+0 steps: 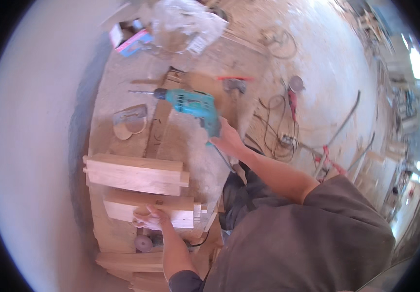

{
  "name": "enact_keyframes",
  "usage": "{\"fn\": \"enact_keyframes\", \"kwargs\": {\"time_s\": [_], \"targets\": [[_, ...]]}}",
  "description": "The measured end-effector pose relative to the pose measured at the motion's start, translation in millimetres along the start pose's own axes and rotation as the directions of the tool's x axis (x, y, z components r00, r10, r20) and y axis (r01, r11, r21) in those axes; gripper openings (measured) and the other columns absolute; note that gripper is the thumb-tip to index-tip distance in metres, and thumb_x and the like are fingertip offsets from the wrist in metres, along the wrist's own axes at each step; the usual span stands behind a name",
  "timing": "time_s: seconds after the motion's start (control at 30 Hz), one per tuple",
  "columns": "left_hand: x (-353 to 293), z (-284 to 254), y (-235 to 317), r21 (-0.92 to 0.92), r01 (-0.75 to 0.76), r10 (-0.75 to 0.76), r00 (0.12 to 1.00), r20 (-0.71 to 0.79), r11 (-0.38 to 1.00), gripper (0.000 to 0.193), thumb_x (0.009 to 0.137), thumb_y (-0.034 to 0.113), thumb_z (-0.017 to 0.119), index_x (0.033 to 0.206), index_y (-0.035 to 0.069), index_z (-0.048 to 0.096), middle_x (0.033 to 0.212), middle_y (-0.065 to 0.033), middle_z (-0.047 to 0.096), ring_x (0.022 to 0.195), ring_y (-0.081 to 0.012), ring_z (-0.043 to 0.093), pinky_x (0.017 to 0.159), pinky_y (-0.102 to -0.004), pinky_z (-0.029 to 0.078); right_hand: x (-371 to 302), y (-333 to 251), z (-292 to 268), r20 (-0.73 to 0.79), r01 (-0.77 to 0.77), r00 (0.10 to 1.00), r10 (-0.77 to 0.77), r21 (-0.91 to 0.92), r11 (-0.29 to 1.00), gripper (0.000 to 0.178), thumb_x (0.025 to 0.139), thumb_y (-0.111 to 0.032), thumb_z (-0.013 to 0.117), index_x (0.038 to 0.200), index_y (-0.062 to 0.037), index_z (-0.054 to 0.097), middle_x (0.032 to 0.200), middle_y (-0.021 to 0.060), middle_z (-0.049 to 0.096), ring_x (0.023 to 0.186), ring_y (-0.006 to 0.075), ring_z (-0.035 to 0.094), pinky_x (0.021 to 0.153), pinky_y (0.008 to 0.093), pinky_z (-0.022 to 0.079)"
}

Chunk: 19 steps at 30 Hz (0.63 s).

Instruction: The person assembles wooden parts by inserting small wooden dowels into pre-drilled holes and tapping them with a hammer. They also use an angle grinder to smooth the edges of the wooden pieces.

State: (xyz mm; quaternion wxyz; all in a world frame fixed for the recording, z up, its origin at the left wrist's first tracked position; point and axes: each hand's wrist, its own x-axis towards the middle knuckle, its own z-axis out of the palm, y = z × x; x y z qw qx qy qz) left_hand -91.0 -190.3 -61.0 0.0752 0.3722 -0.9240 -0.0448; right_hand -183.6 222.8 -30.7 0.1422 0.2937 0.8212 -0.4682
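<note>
My right hand [228, 141] is wrapped round the handle of a teal power drill [193, 103]. The drill is held level above the work surface, its long bit pointing left toward the wall. Lower down, my left hand [150, 218] grips a pale wooden block [178, 214], which has a drilled hole and a tenon at its right end. Just beyond it lies a second, similar wooden block [132, 174] with a tenon, and neither hand touches that one.
A white wall [34, 146] rises on the left. Near the drill lie a rounded wooden offcut [131, 121] and a hammer with a red handle [235, 79]. A red angle grinder [292, 100] with a coiled cord is on the floor. Plastic wrapping [185, 24] sits at the back.
</note>
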Motion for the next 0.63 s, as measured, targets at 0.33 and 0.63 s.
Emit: {"fn": "enact_keyframes", "kwargs": {"time_s": [0.33, 0.63], "targets": [[5, 8, -2, 0.075, 0.082, -0.083, 0.996, 0.014, 0.994, 0.082, 0.09, 0.06, 0.067, 0.153, 0.013, 0.045, 0.15, -0.0372, 0.032, 0.132, -0.0536, 0.047, 0.1, -0.0618, 0.048, -128, 147, -68, -0.108, -0.004, 0.994, 0.01, 0.053, 0.999, 0.054, 0.08, -0.017, 0.072, 0.13, 0.0005, 0.061, 0.1, 0.0197, 0.07, 0.099, 0.0379, 0.067, 0.088, 0.0426, 0.053], [-11, 0, 6, -0.239, 0.25, -0.174, 0.939, 0.297, 0.938, 0.09, 0.088, 0.068, 0.061, 0.156, 0.014, 0.038, 0.153, -0.0342, 0.029, 0.13, -0.0484, 0.049, 0.099, -0.0609, 0.049, -286, 328, -156, -0.073, -0.53, 0.837, 0.543, 0.147, 0.835, 0.055, 0.079, -0.015, 0.07, 0.131, 0.0004, 0.064, 0.099, 0.0182, 0.076, 0.092, 0.0288, 0.073, 0.084, 0.0382, 0.057]]}}
